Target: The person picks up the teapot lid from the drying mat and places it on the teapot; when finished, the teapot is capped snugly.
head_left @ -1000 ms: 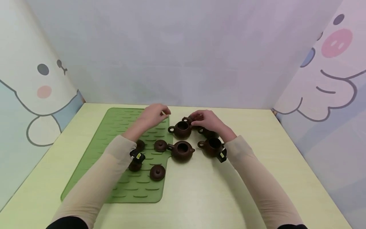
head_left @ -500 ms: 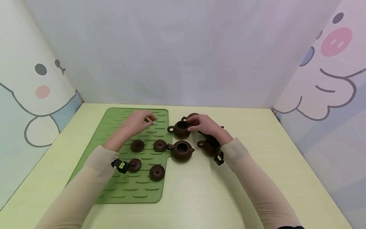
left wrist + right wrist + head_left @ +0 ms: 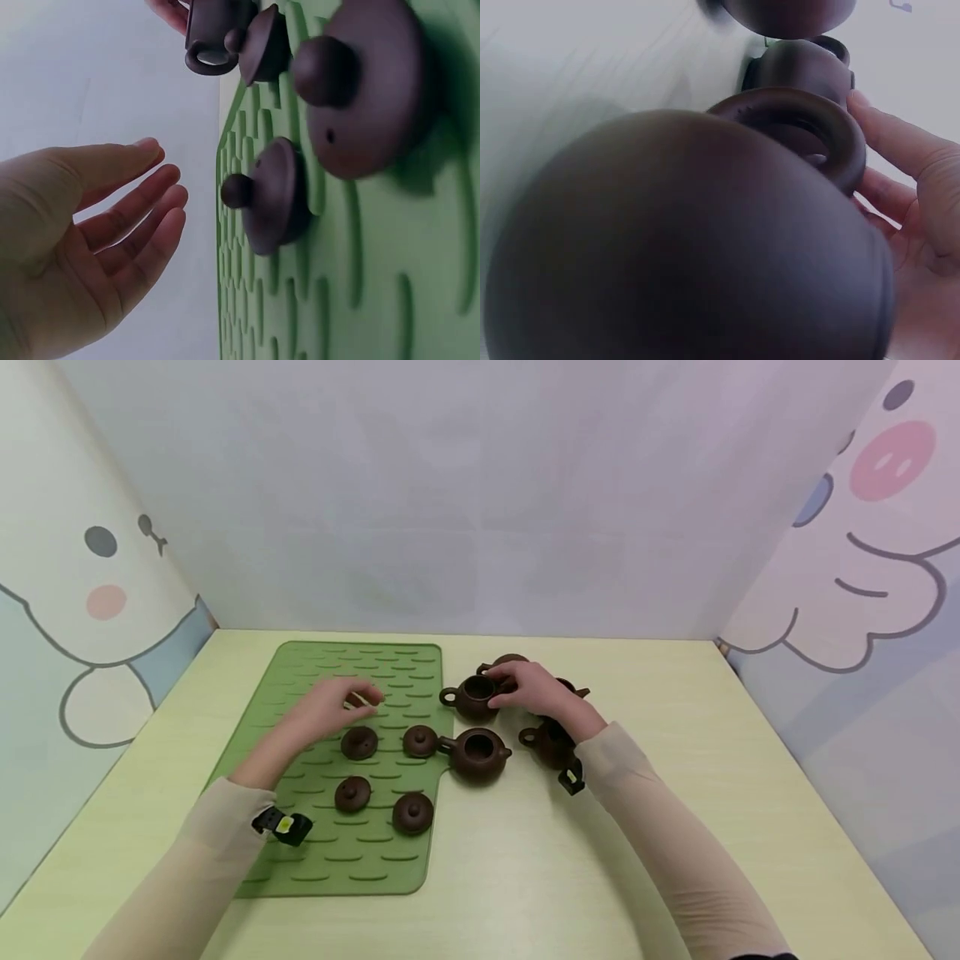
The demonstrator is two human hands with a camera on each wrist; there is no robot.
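My left hand [image 3: 330, 708] hovers over the green mat [image 3: 315, 881] with fingers loosely curved and nothing in them. Several dark brown teapot lids lie close by on the mat: one upside down [image 3: 359, 742], others knob up, such as a lid [image 3: 412, 813] near the front edge. My right hand [image 3: 531, 687] holds the right side of a lidless brown teapot [image 3: 474, 700], its thumb in front and fingers behind. In the right wrist view the thumb touches that teapot's [image 3: 799, 69] edge. The hand covers its spout.
A lidless teapot [image 3: 477, 757] stands in front, its handle against a lid [image 3: 420, 741]. Another teapot [image 3: 551, 743] sits under my right wrist. More teapots are partly hidden behind my right hand, one [image 3: 512, 658] at the back. Walls enclose the table [image 3: 510, 877].
My left hand has drawn back left and toward me over the mat, uncovering lids. My right hand has shifted slightly left and closer about the teapot, which has hardly moved.
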